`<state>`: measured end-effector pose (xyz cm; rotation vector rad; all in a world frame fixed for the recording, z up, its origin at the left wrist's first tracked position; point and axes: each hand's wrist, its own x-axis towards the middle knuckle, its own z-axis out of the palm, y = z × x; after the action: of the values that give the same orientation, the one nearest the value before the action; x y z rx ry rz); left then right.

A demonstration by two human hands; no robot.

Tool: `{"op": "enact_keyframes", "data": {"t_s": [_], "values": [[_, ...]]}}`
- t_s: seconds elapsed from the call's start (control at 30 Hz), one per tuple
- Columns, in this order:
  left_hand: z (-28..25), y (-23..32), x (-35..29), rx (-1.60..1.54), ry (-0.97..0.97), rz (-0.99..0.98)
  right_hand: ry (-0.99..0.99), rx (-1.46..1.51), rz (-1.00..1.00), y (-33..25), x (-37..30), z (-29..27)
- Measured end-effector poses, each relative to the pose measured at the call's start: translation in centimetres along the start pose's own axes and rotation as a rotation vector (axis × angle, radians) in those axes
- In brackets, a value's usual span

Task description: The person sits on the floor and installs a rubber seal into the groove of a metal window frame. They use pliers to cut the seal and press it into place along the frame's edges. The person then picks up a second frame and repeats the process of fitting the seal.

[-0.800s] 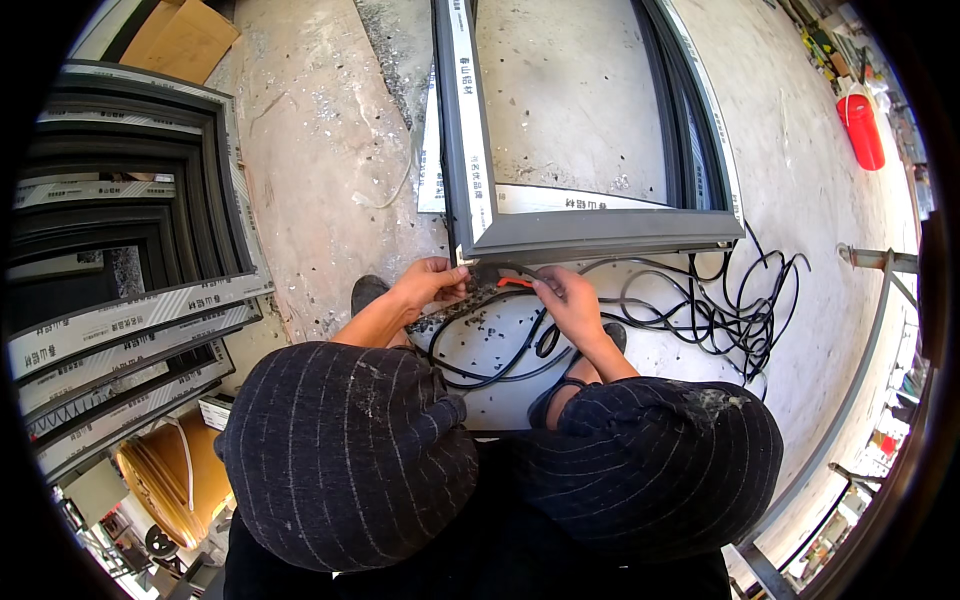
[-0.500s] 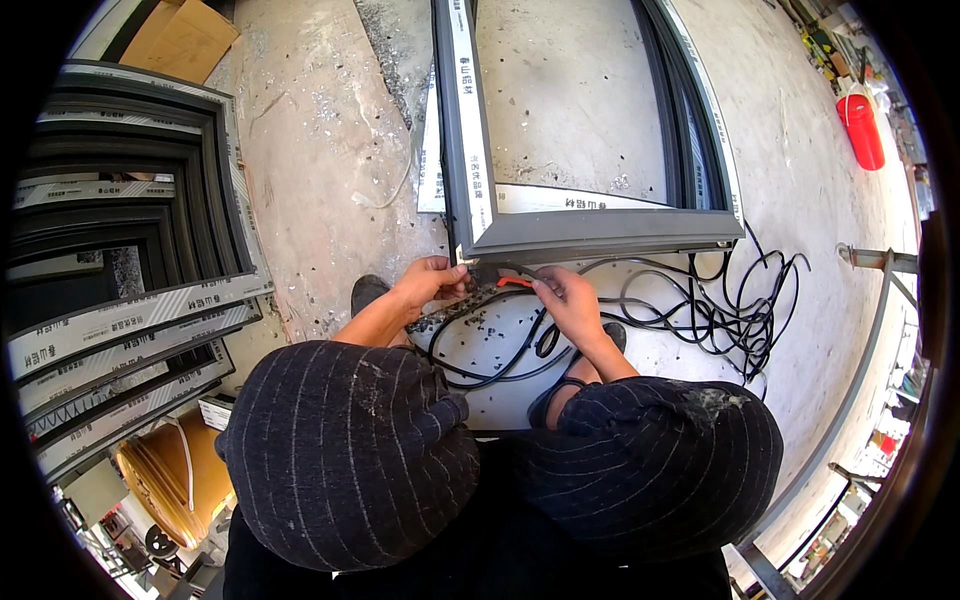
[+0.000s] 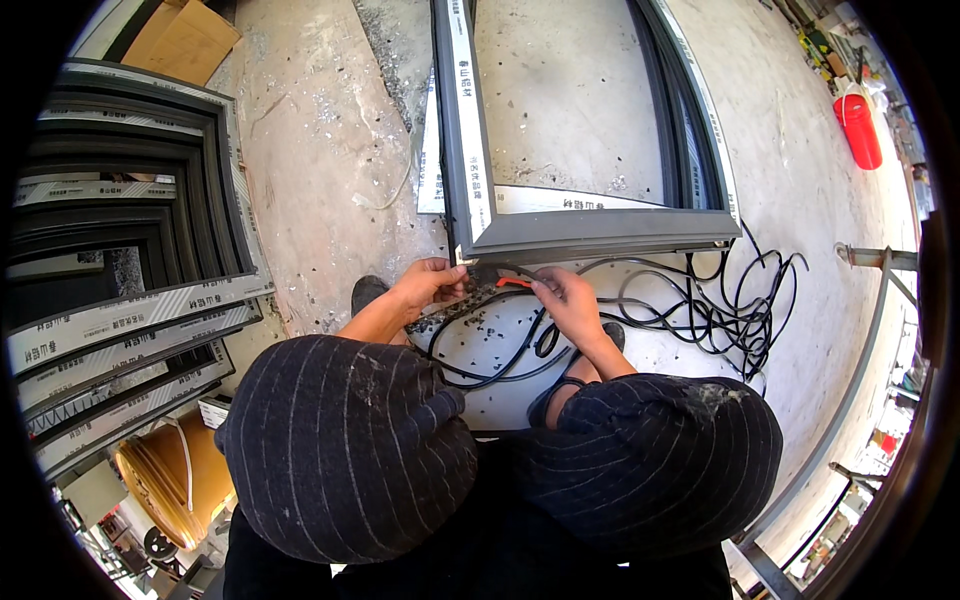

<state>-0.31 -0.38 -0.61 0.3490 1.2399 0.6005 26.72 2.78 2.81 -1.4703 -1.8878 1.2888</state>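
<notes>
In front of me a dark grey window frame (image 3: 600, 230) lies with its near left corner by my hands. My left hand (image 3: 432, 282) is at that corner, thumb and fingers closed in a pinch on the end of a black rubber strip (image 3: 515, 268). The strip runs along the near edge toward my right hand (image 3: 568, 302). That hand is closed round a small orange-red tool (image 3: 513, 282), whose tip points left; its exact kind is hidden by the fingers. Black strip coils (image 3: 690, 300) spread over the floor to the right.
Several dark frames with printed protective film (image 3: 140, 310) are stacked at the left. A cardboard box (image 3: 180, 42) stands behind them. Black scraps (image 3: 480, 330) litter the floor between my feet. A red bucket (image 3: 857, 132) is at the far right, and a metal rail (image 3: 840, 400) curves nearer.
Both hands keep nearly the same place and grip. The far right part of the picture has shifted slightly left.
</notes>
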Motion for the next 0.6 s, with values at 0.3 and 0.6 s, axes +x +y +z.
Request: {"op": "enact_keyframes", "data": {"t_s": [0.3, 0.6], "values": [[0.9, 0.3, -0.4, 0.003, 0.038, 0.035, 0.002, 0.161, 0.07, 1.2, -0.6, -2.0], [-1.4, 0.7, -1.2, -0.063, 0.198, 0.079, 0.294, -0.083, 0.087, 3.3, -1.7, -13.6]]}}
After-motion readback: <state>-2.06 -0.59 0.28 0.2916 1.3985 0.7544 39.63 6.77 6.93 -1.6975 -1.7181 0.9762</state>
